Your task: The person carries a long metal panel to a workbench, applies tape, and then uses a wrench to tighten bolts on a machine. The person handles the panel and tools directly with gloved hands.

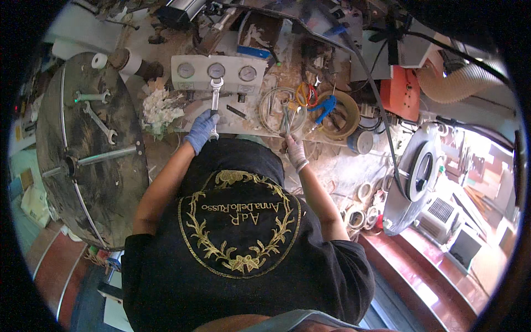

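Note:
My left hand (202,129), in a blue-grey glove, is closed around a large steel wrench (215,97) held upright in front of a white panel (228,86) with three round pressure gauges. In a pale glove, my right hand (293,150) grips the end of a slim metal tool (285,120), whose exact kind I cannot tell. Its far end lies over a coil of clear tubing (264,118). Beside the coil are pliers with orange and red handles (307,95) and a blue-handled tool (326,108). A short dark metal strip (236,111) lies between my hands.
Two more open-end wrenches, one bright (99,123), rest on a large round dark disc (95,191) at left. A heap of pale scraps (161,108) stands beside it. Right of the tubing are a round yellowish tub (354,118), a can (363,142) and an upright grey wheel (398,207).

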Demonstrator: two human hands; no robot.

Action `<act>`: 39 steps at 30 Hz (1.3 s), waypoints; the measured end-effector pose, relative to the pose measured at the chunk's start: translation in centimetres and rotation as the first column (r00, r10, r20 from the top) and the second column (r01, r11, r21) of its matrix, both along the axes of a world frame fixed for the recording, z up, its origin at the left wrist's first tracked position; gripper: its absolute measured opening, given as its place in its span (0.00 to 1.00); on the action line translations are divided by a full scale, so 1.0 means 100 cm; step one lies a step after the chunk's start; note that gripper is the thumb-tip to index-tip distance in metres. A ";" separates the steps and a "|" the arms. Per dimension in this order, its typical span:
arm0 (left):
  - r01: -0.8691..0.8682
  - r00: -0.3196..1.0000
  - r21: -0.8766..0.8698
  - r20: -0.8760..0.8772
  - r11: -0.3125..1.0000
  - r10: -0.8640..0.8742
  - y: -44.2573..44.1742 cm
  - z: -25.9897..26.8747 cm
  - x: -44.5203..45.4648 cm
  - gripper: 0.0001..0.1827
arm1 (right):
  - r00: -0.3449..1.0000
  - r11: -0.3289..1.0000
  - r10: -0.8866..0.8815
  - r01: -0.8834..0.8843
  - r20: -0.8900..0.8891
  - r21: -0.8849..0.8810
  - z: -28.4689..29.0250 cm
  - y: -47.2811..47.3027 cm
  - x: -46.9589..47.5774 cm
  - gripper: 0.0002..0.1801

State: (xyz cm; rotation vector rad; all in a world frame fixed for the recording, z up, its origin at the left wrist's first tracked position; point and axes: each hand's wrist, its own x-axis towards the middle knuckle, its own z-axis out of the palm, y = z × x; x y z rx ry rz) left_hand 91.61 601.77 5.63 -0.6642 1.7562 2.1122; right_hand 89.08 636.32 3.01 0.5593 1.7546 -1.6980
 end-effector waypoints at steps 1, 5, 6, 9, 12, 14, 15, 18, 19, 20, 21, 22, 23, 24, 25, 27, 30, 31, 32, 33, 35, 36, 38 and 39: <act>0.018 1.000 0.010 0.019 1.000 -0.018 0.002 0.006 -0.006 0.13 | 0.999 0.999 -0.046 0.046 0.003 -0.019 0.000 0.001 0.001 0.17; 0.007 0.999 0.032 0.053 0.999 -0.008 0.007 0.034 -0.019 0.14 | 0.986 0.987 -0.162 0.161 -0.044 -0.020 -0.003 -0.002 -0.001 0.16; -0.021 0.997 -0.044 0.079 0.999 0.024 0.012 0.047 -0.025 0.11 | 0.982 0.990 -0.137 0.140 -0.129 0.019 -0.014 -0.001 0.000 0.16; 0.008 1.000 -0.038 0.027 0.999 -0.007 0.016 0.064 -0.028 0.15 | 0.976 0.967 0.037 0.020 -0.213 0.255 -0.036 -0.009 -0.003 0.16; -0.032 0.999 0.058 0.037 0.998 0.030 0.016 0.064 -0.031 0.12 | 0.988 0.921 0.109 -0.059 -0.109 0.385 -0.053 -0.032 -0.016 0.16; -0.056 0.998 0.003 0.013 0.998 0.056 0.012 0.049 -0.028 0.13 | 0.998 0.961 0.006 0.013 -0.066 0.275 -0.080 -0.046 -0.023 0.17; -0.069 0.998 -0.025 0.003 0.997 0.069 0.010 0.043 -0.024 0.13 | 0.997 0.970 0.039 -0.021 -0.073 0.241 -0.082 -0.050 -0.028 0.18; -0.013 1.000 -0.149 0.006 0.989 0.014 -0.010 0.035 -0.009 0.14 | 0.900 0.701 0.211 0.133 -0.382 0.701 -0.084 -0.037 -0.053 0.19; -0.007 0.998 -0.195 0.065 0.981 0.020 -0.012 0.043 -0.007 0.14 | 0.920 0.622 0.137 0.207 -0.366 0.755 -0.077 -0.025 -0.067 0.20; -0.081 0.990 -0.144 0.105 0.986 0.096 -0.014 0.044 0.001 0.14 | 0.929 0.550 0.002 0.308 -0.371 0.776 -0.053 -0.020 -0.080 0.19; -0.150 0.975 -0.097 0.149 0.984 0.163 -0.017 0.045 0.007 0.14 | 0.916 0.458 -0.138 0.396 -0.376 0.796 -0.033 -0.014 -0.089 0.19; -0.158 0.972 -0.107 0.160 0.982 0.174 -0.018 0.046 0.008 0.14 | 0.946 0.482 -0.200 0.320 -0.253 0.816 -0.033 -0.001 -0.098 0.19; -0.171 0.966 -0.121 0.172 0.978 0.190 -0.019 0.047 0.009 0.14 | 0.960 0.517 -0.251 0.239 -0.122 0.822 -0.038 0.010 -0.107 0.19; -0.168 0.966 -0.134 0.177 0.977 0.190 -0.021 0.050 0.005 0.14 | 0.965 0.536 -0.247 0.209 -0.085 0.818 -0.066 0.022 -0.111 0.18; -0.159 0.974 -0.148 0.139 0.976 0.180 -0.023 0.049 0.009 0.13 | 0.974 0.576 -0.215 0.190 -0.077 0.795 -0.072 0.020 -0.114 0.18; -0.208 0.957 -0.165 0.170 0.964 0.236 -0.021 0.050 0.015 0.12 | 0.987 0.647 -0.143 0.145 -0.067 0.749 -0.082 0.018 -0.121 0.18; -0.188 0.942 -0.188 0.245 0.964 0.231 -0.016 0.057 0.016 0.12 | 0.964 0.617 -0.254 0.219 -0.072 0.756 -0.091 0.024 -0.126 0.18; -0.213 0.933 -0.207 0.249 0.955 0.261 -0.015 0.057 0.013 0.12 | 0.956 0.624 -0.269 0.264 -0.115 0.736 -0.090 0.025 -0.141 0.18; -0.177 0.952 -0.180 0.217 0.968 0.215 -0.012 0.060 0.016 0.12 | 0.960 0.627 -0.261 0.247 -0.100 0.739 -0.087 0.027 -0.136 0.18; -0.158 0.951 -0.226 0.228 0.961 0.209 -0.013 0.054 0.026 0.13 | 0.976 0.643 -0.210 0.185 -0.061 0.743 -0.065 0.023 -0.140 0.20; -0.170 0.944 -0.238 0.238 0.956 0.227 -0.005 0.071 0.017 0.13 | 0.969 0.556 -0.243 0.101 0.045 0.825 -0.057 0.021 -0.150 0.19; -0.175 0.952 -0.234 0.207 0.956 0.225 -0.008 0.074 0.015 0.13 | 0.966 0.497 -0.242 0.047 0.086 0.866 -0.065 0.021 -0.152 0.16; -0.180 0.962 -0.215 0.167 0.960 0.218 -0.011 0.072 0.020 0.12 | 0.958 0.483 -0.235 -0.030 0.163 0.875 -0.066 0.020 -0.160 0.18; -0.188 0.964 -0.210 0.147 0.959 0.222 -0.008 0.073 0.022 0.12 | 0.950 0.464 -0.235 -0.077 0.207 0.883 -0.061 0.020 -0.160 0.19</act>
